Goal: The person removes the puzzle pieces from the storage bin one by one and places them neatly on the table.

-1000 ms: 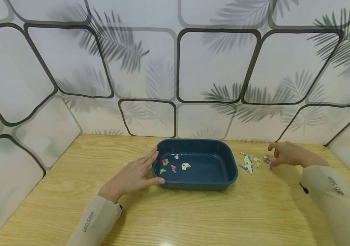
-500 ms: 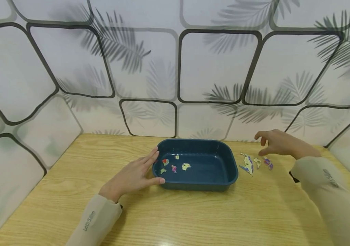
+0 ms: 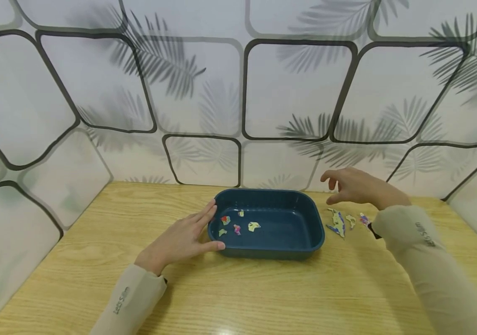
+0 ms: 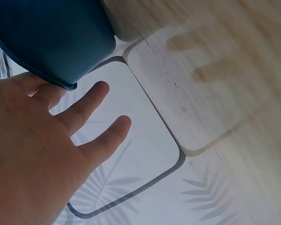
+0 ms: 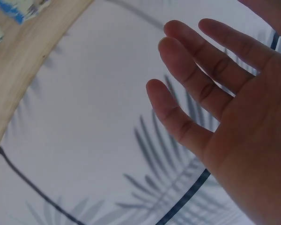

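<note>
My left hand (image 3: 179,244) rests at the left end of a dark blue tub (image 3: 269,254), fingertips at its far left rim and thumb along the near rim. In the left wrist view, two extended fingers stand apart beside the tub wall. Several small torn scraps lie inside, among them a cream scrap (image 3: 253,226) and a pink scrap (image 3: 237,229). Above the table, right of the tub, my right hand (image 3: 355,185) hovers with loosely bent fingers. The right wrist view shows its palm and fingers holding nothing. Below it lies a larger cream-and-blue scrap (image 3: 337,223).
A small cream scrap (image 3: 350,221) and a purple-red scrap (image 3: 364,219), partly covered by the right sleeve, lie right of the larger one. The wood-grain table (image 3: 263,298) meets a wall (image 3: 280,93) patterned with leaves and dark outlines close behind the tub.
My right hand has risen from beside the purple-red scrap and moved left towards the tub, over the other scraps. The left hand and tub have stayed in place.
</note>
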`<state>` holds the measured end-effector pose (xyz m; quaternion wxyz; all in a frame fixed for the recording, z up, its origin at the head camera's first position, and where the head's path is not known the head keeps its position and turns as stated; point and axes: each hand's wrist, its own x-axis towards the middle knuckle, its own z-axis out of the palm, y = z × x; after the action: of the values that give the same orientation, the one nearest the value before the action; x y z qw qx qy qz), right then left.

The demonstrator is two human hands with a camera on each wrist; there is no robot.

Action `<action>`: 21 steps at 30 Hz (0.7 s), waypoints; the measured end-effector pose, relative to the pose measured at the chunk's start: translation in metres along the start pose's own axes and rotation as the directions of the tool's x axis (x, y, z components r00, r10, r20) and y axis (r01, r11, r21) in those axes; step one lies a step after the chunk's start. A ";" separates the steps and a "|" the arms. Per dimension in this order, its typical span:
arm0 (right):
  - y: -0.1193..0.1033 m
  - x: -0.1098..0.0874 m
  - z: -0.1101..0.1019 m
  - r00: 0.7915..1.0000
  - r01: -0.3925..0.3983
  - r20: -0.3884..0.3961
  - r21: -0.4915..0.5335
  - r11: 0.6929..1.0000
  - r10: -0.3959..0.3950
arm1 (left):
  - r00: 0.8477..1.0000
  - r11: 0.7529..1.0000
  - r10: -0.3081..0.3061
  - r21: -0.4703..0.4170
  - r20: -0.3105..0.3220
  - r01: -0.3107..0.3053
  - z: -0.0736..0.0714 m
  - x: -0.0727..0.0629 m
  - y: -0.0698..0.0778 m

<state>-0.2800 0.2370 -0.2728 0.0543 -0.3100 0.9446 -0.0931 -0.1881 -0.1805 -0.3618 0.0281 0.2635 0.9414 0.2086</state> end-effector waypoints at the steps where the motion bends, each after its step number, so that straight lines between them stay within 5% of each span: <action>1: -0.003 0.002 0.000 1.000 0.004 0.000 0.000 1.000 -0.004 | 1.000 1.000 -0.001 0.001 0.001 0.001 0.000 0.000 0.000; 21: -0.054 0.041 0.007 0.994 0.107 0.006 0.054 0.993 -0.107 | 1.000 1.000 -0.006 -0.009 0.007 0.006 0.001 -0.001 -0.001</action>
<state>-0.2809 0.1686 -0.2698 0.0615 -0.3589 0.9236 -0.1200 -0.1878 -0.1815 -0.3633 0.0331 0.2611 0.9412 0.2120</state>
